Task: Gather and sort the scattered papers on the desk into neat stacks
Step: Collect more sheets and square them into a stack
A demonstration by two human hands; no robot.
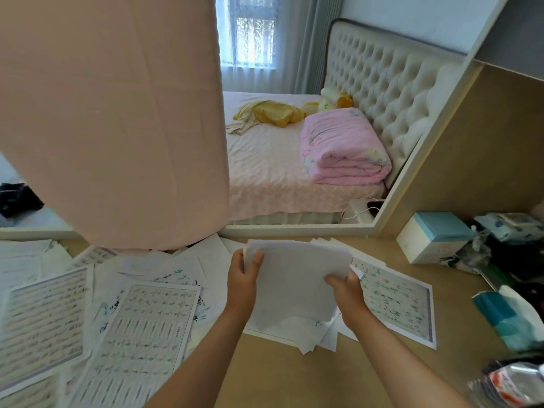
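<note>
Head view: the left hand (245,278) and right hand (346,290) each grip a side edge of a bundle of blank-faced sheets (297,287), held over the middle of the worktop (294,378), its long axis running near to far. Most scattered printed sheets (141,328) lie to its left, nearer the left hand. One bordered sheet (397,301) lies just right, partly under the bundle. The printed columns of characters (blurred) cannot be read, and no brand is legible.

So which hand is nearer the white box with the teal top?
Right. The right hand grips the blank white sheets on the side toward the white teal-topped box; the left hand grips their opposite edge, farther away.
</note>
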